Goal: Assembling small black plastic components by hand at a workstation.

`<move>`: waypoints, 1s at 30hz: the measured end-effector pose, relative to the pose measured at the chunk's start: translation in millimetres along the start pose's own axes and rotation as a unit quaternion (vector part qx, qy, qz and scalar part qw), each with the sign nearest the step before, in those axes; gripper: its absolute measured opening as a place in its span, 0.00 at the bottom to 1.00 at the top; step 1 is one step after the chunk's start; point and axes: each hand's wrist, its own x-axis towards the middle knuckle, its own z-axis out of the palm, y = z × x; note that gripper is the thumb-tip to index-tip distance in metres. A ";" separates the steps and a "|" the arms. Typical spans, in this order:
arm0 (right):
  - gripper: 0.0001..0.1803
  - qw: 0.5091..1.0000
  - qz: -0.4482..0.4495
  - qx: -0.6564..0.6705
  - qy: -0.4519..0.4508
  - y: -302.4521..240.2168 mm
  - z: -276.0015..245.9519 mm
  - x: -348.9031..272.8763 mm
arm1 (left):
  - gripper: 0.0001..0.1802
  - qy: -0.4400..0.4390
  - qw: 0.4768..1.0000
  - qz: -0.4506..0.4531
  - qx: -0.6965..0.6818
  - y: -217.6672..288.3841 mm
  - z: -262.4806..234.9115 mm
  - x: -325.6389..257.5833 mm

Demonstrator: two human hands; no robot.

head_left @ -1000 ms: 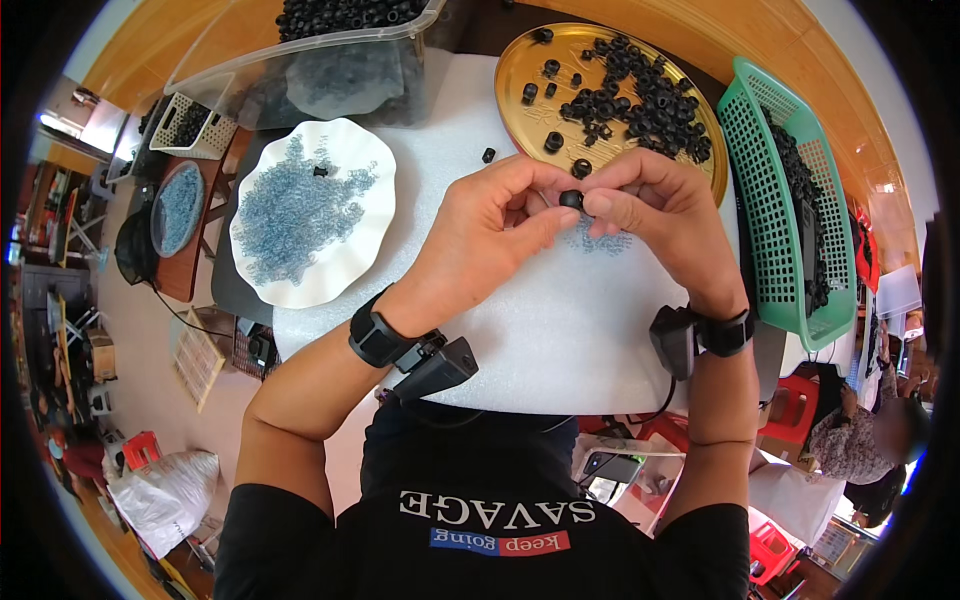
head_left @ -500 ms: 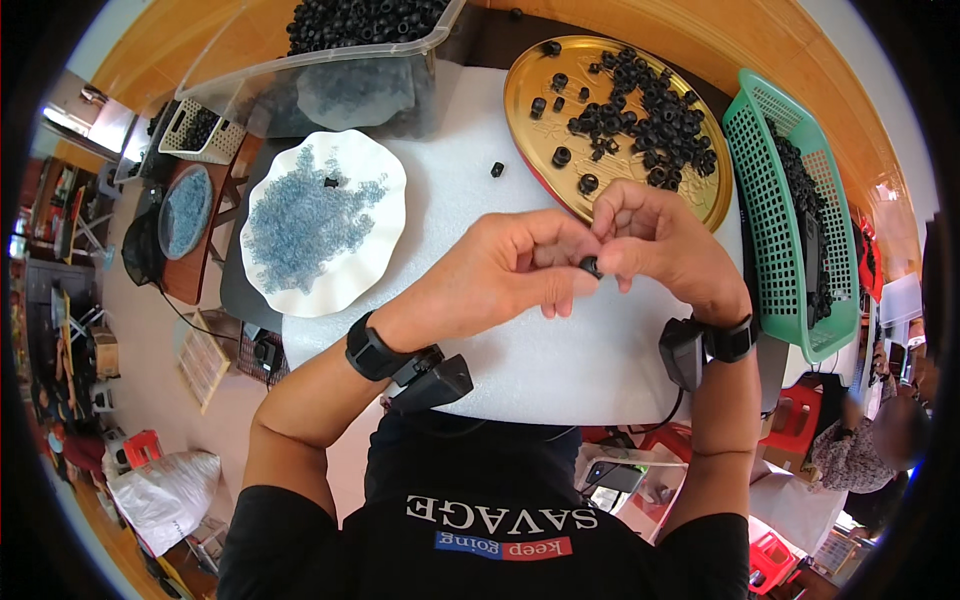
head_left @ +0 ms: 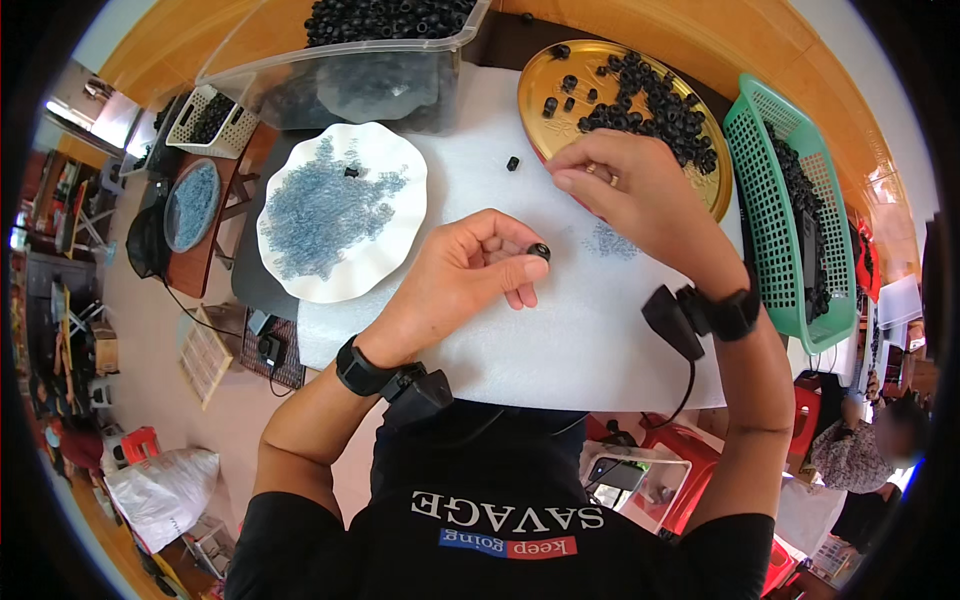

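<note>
My left hand (head_left: 455,275) is closed over the middle of the table, pinching a small black ring-shaped part (head_left: 540,251) between thumb and forefinger. My right hand (head_left: 640,190) hovers by the near edge of a round gold tray (head_left: 535,105) with many small black parts on it. Its fingers are curled, thumb and forefinger close together; whatever they may hold is hidden. Partly beneath the right hand lies a small patch of clear bluish rings (head_left: 605,240). A lone black piece (head_left: 513,163) sits on the white tabletop (head_left: 470,180) between the hands and the far edge.
A white scalloped plate (head_left: 408,190) at left holds many clear bluish rings and one black piece. Behind it stands a clear plastic bin (head_left: 450,90) of black parts. At right is a green basket (head_left: 765,240) with black parts. A person (head_left: 860,440) is beyond at right.
My hands have come apart. The right hand moved up and left toward the gold tray; the left drew down and left, keeping the black part. The patch of clear rings now shows.
</note>
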 end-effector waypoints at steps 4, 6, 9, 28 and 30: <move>0.08 0.996 -0.062 -0.057 0.020 18.4 23.3 23.7 | 0.10 0.038 0.999 0.025 -0.022 -0.4 -3.0 1.6; 0.09 0.976 -0.118 -0.179 0.024 31.4 35.7 33.6 | 0.10 0.041 0.998 0.028 -0.028 -1.0 -4.0 2.4; 0.08 0.952 -0.126 -0.278 -0.006 34.8 47.4 38.3 | 0.10 0.041 0.998 0.038 -0.040 -1.9 -6.4 2.2; 0.04 0.925 -0.181 -0.333 -0.012 17.2 46.6 31.0 | 0.10 0.054 0.998 0.042 -0.007 -3.0 -7.3 2.4; 0.07 0.932 -0.162 -0.324 -0.028 15.9 48.3 31.1 | 0.10 0.056 0.998 0.042 -0.003 -2.8 -8.0 1.8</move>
